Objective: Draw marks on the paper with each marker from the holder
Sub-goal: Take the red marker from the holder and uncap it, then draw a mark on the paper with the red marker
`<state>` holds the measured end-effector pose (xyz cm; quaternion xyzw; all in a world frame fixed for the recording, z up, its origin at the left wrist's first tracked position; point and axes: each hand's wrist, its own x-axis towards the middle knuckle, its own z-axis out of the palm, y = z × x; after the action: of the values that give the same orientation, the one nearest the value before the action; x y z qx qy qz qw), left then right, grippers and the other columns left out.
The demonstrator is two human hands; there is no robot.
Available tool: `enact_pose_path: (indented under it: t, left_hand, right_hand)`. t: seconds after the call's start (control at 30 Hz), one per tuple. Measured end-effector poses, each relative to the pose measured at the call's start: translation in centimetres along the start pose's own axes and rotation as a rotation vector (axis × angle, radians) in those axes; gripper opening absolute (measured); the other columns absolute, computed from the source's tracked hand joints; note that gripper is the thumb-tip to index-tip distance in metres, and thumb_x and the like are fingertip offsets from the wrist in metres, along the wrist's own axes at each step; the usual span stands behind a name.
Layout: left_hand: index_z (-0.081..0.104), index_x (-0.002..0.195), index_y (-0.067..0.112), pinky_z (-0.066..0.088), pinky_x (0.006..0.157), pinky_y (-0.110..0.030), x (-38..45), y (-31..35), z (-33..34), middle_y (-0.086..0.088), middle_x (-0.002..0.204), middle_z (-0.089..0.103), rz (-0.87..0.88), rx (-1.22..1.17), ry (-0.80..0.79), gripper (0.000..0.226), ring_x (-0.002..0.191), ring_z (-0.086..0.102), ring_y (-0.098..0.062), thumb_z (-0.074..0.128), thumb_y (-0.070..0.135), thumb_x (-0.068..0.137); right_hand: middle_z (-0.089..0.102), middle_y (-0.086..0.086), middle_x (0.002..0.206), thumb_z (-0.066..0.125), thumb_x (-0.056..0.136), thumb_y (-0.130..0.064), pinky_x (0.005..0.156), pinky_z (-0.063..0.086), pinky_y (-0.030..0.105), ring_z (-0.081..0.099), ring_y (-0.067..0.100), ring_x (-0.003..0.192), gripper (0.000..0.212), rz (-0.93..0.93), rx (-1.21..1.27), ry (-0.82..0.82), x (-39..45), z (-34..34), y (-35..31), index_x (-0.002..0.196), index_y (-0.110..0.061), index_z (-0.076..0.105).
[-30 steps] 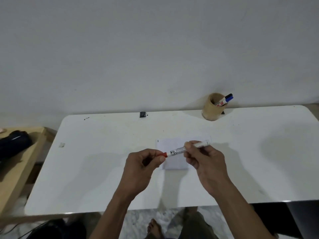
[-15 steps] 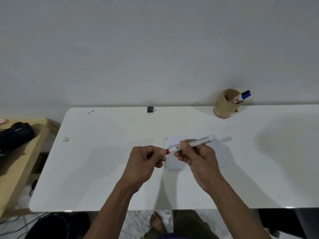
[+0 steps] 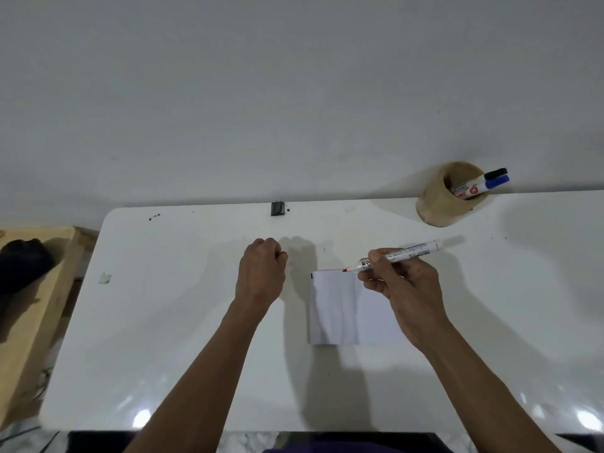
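Note:
A white sheet of paper (image 3: 340, 308) lies on the white table (image 3: 170, 322), with a short black mark at its top left corner. My right hand (image 3: 402, 282) grips an uncapped red marker (image 3: 408, 253), whose red tip sits at the paper's top edge. My left hand (image 3: 261, 273) is closed in a fist to the left of the paper, with a bit of red showing at the fingertips, apparently the marker's cap. A round tan holder (image 3: 447, 197) at the back right contains a black-capped and a blue-capped marker (image 3: 480, 186).
A small black object (image 3: 277, 208) sits at the table's back edge by the wall. A scrap of tape (image 3: 105, 278) lies near the left edge. A wooden bench (image 3: 36, 308) with a dark bag (image 3: 23, 263) stands to the left.
The hands pulled apart and the red cap came off into my left hand. My right hand carried the marker to the right and lowered its tip to the paper's top edge.

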<state>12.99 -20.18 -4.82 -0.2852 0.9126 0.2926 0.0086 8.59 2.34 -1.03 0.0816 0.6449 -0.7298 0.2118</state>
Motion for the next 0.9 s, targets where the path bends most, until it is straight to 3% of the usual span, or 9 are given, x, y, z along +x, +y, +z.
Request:
enact_pose_path:
  t: [0.2, 0.3, 0.37, 0.47, 0.57, 0.67, 0.77, 0.9]
  left_hand:
    - [0.062, 0.088, -0.004, 0.049, 0.071, -0.042, 0.9, 0.0, 0.5, -0.018, 0.091, 0.062, 0.028, 0.127, -0.050, 0.014, 0.087, 0.058, -0.036, 0.059, 0.008, 0.093]
    - [0.063, 0.109, 0.000, 0.049, 0.078, -0.041, 0.6, 0.3, 0.4, -0.017, 0.105, 0.063, 0.003, 0.119, -0.063, 0.022, 0.102, 0.058, -0.035, 0.059, 0.016, 0.094]
    - [0.054, 0.128, 0.007, 0.051, 0.082, -0.042, -0.4, 0.4, -0.1, -0.013, 0.118, 0.060, -0.039, 0.103, 0.005, 0.039, 0.114, 0.056, -0.031, 0.058, 0.026, 0.095]
    - [0.049, 0.132, 0.018, 0.053, 0.082, -0.041, -3.3, 0.2, -0.6, -0.006, 0.119, 0.059, -0.092, 0.013, 0.167, 0.044, 0.114, 0.056, -0.025, 0.057, 0.040, 0.094]
    - [0.054, 0.129, 0.017, 0.053, 0.086, -0.043, -6.9, -1.0, 0.8, -0.008, 0.119, 0.063, 0.107, 0.047, 0.166, 0.039, 0.109, 0.059, -0.028, 0.056, 0.036, 0.095]
    - [0.056, 0.132, 0.017, 0.048, 0.098, -0.043, -9.3, -2.5, 3.1, -0.009, 0.131, 0.062, 0.301, 0.139, 0.051, 0.041, 0.119, 0.058, -0.029, 0.053, 0.036, 0.096]
    - [0.054, 0.137, 0.023, 0.038, 0.112, -0.051, -10.1, -3.3, 4.5, -0.009, 0.144, 0.055, 0.373, 0.225, -0.018, 0.044, 0.134, 0.050, -0.029, 0.040, 0.042, 0.100]
    - [0.048, 0.143, 0.028, 0.025, 0.118, -0.057, -9.9, -3.8, 4.9, -0.009, 0.153, 0.045, 0.390, 0.336, -0.093, 0.050, 0.144, 0.039, -0.028, 0.030, 0.048, 0.101]
  right_hand:
    - [0.077, 0.010, 0.079, 0.068, 0.095, -0.012, 0.074, 0.060, 0.034, 0.074, 0.025, 0.077, 0.010, 0.024, -0.013, -0.008, 0.6, -0.6, 0.6, 0.094, -0.003, 0.072]
    - [0.077, 0.010, 0.080, 0.069, 0.094, -0.012, 0.073, 0.060, 0.034, 0.075, 0.024, 0.077, 0.010, 0.031, -0.012, -0.008, 0.6, -0.7, 0.8, 0.094, -0.003, 0.072]
    - [0.076, 0.009, 0.080, 0.071, 0.093, -0.011, 0.072, 0.060, 0.033, 0.076, 0.025, 0.076, 0.009, 0.029, -0.012, -0.007, 0.5, -0.7, 0.9, 0.095, -0.003, 0.072]
    - [0.077, 0.009, 0.079, 0.079, 0.084, -0.004, 0.072, 0.063, 0.035, 0.078, 0.027, 0.075, 0.016, 0.019, -0.035, 0.014, 0.1, -0.5, 1.2, 0.096, 0.000, 0.070]
    - [0.077, 0.017, 0.083, 0.084, 0.077, 0.000, 0.069, 0.063, 0.037, 0.077, 0.028, 0.075, 0.020, 0.002, -0.081, 0.000, -0.2, -0.2, 1.8, 0.086, -0.004, 0.068]
    - [0.076, 0.011, 0.084, 0.084, 0.078, 0.001, 0.069, 0.061, 0.036, 0.076, 0.024, 0.076, 0.017, -0.030, -0.162, -0.050, 0.1, 0.1, 3.0, 0.084, -0.008, 0.070]
    - [0.078, 0.005, 0.085, 0.085, 0.078, -0.002, 0.074, 0.062, 0.037, 0.075, 0.022, 0.081, 0.016, -0.089, -0.253, -0.116, 0.7, 0.5, 3.9, 0.085, -0.011, 0.073]
    - [0.079, 0.002, 0.085, 0.085, 0.078, -0.002, 0.071, 0.061, 0.028, 0.075, 0.016, 0.079, 0.015, -0.165, -0.353, -0.148, 1.6, 1.4, 4.4, 0.084, -0.011, 0.074]
